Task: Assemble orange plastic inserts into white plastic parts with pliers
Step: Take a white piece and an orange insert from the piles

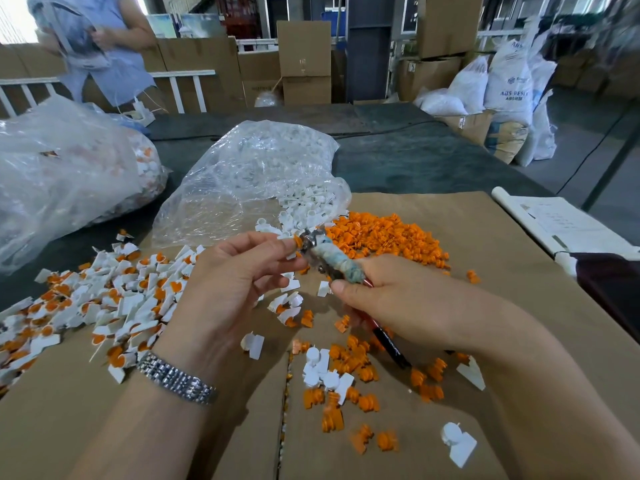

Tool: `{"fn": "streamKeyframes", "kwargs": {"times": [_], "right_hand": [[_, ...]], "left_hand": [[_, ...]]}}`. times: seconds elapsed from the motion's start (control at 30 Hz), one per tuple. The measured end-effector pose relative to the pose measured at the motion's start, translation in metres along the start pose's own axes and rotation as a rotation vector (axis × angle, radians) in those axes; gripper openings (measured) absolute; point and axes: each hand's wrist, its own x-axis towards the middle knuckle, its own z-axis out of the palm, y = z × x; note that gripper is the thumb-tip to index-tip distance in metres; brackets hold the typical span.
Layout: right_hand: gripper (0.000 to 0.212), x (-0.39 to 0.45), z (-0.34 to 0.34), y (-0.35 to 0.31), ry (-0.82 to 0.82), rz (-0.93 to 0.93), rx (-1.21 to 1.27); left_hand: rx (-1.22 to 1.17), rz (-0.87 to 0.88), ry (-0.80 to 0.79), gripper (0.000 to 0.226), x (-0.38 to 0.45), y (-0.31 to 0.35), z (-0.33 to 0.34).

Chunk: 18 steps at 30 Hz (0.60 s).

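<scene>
My left hand (239,271) pinches the white part (286,241) above the table (485,237); my right hand (388,303) grips the pliers (320,256), whose tip clamps the insert (298,241). I should squeeze squarely, steadily.

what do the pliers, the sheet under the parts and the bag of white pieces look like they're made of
Pliers: dull grey metal head, seemingly worn; the part near the right hand is wrapped in what looks like pale bluish cloth or tape, and a red-black handle, probably plastic, pokes out below.
Sheet: brown matte cardboard with a seam.
Bag: thin clear plastic film, crinkled and glossy.
</scene>
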Motion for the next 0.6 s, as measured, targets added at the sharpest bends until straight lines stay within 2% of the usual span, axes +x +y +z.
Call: {"fn": "streamKeyframes", "kwargs": {"times": [0.1, 0.23, 0.33, 0.43, 0.6], "right_hand": [[0.043, -0.001, -0.001, 0.002, -0.014, -0.014, 0.026], [0.037, 0.0, -0.001, 0.003, -0.025, -0.019, 0.05], [0.038, 0.001, 0.0, 0.003, -0.017, -0.032, 0.046], [0.038, 0.001, 0.002, 0.0, 0.015, -0.042, 0.045], [0.036, 0.008, 0.015, -0.005, 0.121, -0.021, -0.018]], "left_hand": [[-0.011, 0.003, 0.007, 0.028, 0.0, 0.001, 0.0], [0.011, 0.01, -0.01, 0.025, -0.002, 0.0, 0.001], [0.036, -0.021, -0.005, 0.01, -0.001, -0.001, 0.002], [0.029, -0.033, -0.002, 0.002, -0.001, -0.002, 0.002], [-0.004, -0.047, 0.011, 0.006, 0.0, -0.001, 0.0]]}}
